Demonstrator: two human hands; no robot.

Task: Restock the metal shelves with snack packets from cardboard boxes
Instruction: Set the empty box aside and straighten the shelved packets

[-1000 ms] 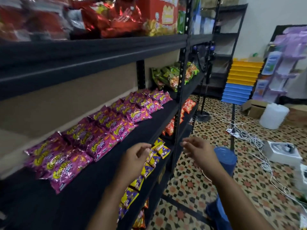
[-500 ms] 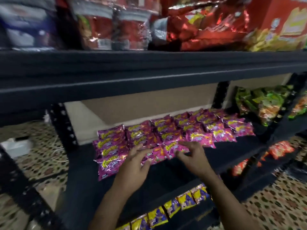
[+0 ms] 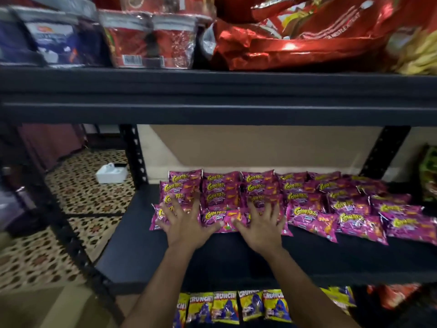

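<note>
Several purple snack packets (image 3: 305, 200) lie in overlapping rows at the back of the black metal shelf (image 3: 146, 254). My left hand (image 3: 186, 223) rests flat, fingers spread, on the front packets of the leftmost rows. My right hand (image 3: 260, 224) lies the same way on the front packets just to its right. Neither hand grips a packet. No cardboard box shows in this view.
The shelf above (image 3: 212, 95) carries big red bags (image 3: 295, 36) and wrapped packs (image 3: 151, 39). Yellow packets (image 3: 224, 308) line the shelf below. Green packets (image 3: 429, 176) sit at far right. A white box (image 3: 112, 174) lies on the patterned floor at left, beyond the upright post (image 3: 134, 157).
The view has swung left to face the shelf squarely. Both hands moved from the shelf's front edge onto the purple packets and now lie spread flat on them.
</note>
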